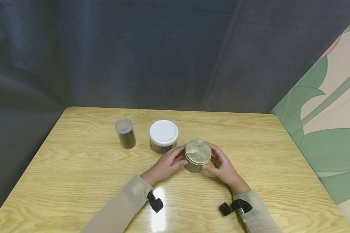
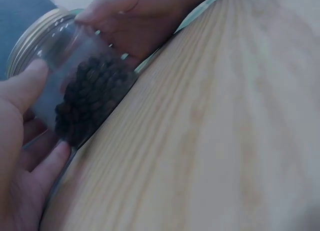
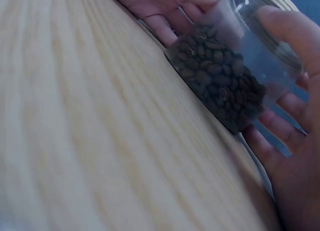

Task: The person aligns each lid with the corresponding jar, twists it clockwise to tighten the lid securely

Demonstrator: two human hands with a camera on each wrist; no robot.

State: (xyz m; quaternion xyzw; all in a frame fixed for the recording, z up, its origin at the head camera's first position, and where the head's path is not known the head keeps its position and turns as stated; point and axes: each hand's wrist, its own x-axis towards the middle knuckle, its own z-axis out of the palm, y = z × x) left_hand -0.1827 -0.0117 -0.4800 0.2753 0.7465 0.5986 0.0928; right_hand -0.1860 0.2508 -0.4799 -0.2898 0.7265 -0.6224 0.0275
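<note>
A clear jar (image 1: 193, 167) with a dented gold lid (image 1: 198, 151) stands upright on the wooden table. Dark beans that look like coffee beans (image 3: 217, 68) fill roughly its lower half, as the right wrist view shows. From the left side my left hand (image 1: 167, 165) holds the jar, thumb against its wall. My right hand (image 1: 225, 169) grips the opposite side, its thumb on the front near the lid. In the left wrist view the jar's base meets the tabletop (image 2: 190, 141), and the lid sits on the jar.
Behind my left hand stands a wide jar with a white lid (image 1: 163, 132) and dark contents. Further left is a slim clear container (image 1: 127, 137) holding dark grains. A dark cloth (image 1: 151, 58) hangs behind the table, with a leaf-patterned fabric (image 1: 332, 129) on the right.
</note>
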